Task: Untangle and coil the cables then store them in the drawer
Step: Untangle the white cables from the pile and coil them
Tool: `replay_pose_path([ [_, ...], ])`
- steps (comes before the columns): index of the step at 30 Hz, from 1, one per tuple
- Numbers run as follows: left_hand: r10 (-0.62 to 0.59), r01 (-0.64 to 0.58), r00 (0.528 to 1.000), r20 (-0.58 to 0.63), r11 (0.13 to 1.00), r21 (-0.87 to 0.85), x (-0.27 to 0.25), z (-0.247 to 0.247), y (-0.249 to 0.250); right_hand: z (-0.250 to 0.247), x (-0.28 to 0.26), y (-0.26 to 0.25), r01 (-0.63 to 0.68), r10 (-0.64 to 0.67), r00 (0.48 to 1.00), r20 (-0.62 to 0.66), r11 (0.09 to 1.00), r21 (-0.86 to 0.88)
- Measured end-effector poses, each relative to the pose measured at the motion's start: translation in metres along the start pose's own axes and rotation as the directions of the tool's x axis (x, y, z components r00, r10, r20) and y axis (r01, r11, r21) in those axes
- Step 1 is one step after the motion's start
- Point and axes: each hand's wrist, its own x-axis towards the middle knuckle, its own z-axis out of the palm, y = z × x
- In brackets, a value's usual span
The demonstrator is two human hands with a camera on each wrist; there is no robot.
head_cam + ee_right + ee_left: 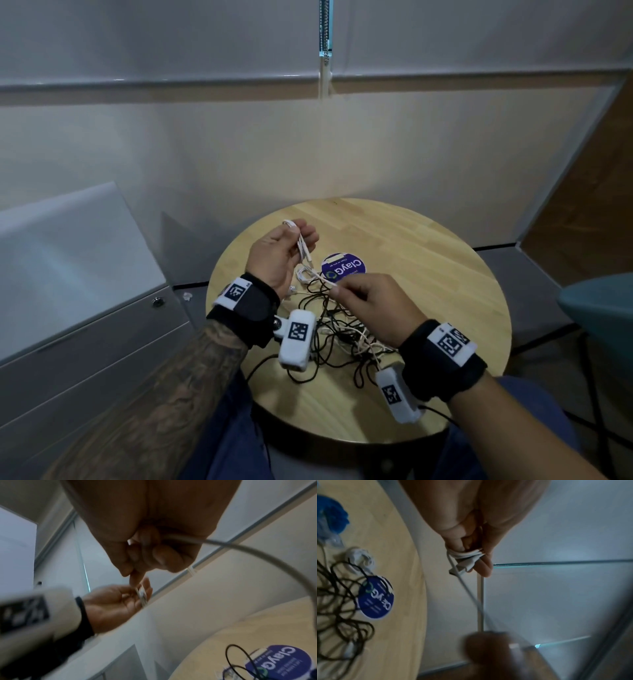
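Right hand [368, 299] pinches white cable [303, 251] over the tangle [342, 332]; I see left hand [279, 255] gripping its coil beyond, cable running between them.

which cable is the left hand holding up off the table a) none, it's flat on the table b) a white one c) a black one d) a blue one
b: the left hand is raised above the table with loops of white cable held in its fingers, while the black cables lie tangled on the tabletop.
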Motion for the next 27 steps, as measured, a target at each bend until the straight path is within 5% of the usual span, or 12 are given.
replay_pose_path([
  [5,0.080,-0.107,0.993,0.093,0.933,0.344,-0.011,-0.007,-0.013,-0.025,0.006,-0.023,0.013,0.011,0.988,-0.152,0.988,0.154],
  [8,-0.009,-0.117,0.969,0.245,0.862,0.493,-0.026,0.004,-0.017,-0.037,0.021,-0.025,0.019,0.009,0.958,-0.288,0.995,0.094],
  [13,-0.231,0.064,0.902,0.366,0.908,0.415,-0.035,0.021,-0.005,-0.047,0.039,-0.012,-0.010,0.043,0.918,-0.395,0.996,0.086],
  [17,-0.394,0.230,0.829,0.398,0.888,0.398,-0.038,0.029,0.008,-0.040,0.042,-0.004,-0.022,0.082,0.919,-0.386,0.988,0.156],
  [21,-0.463,0.426,0.737,0.493,0.884,0.193,-0.039,0.025,0.022,-0.033,0.038,0.005,-0.046,0.127,0.941,-0.315,0.967,0.251],
  [24,-0.385,0.467,0.780,0.494,0.883,-0.049,-0.033,0.022,0.028,-0.019,0.033,0.006,-0.098,0.142,0.976,-0.167,0.964,0.248],
  [27,-0.283,0.391,0.884,0.373,0.884,-0.257,-0.021,0.018,0.029,-0.001,0.022,0.003,-0.112,0.111,0.994,0.014,0.982,0.155],
])
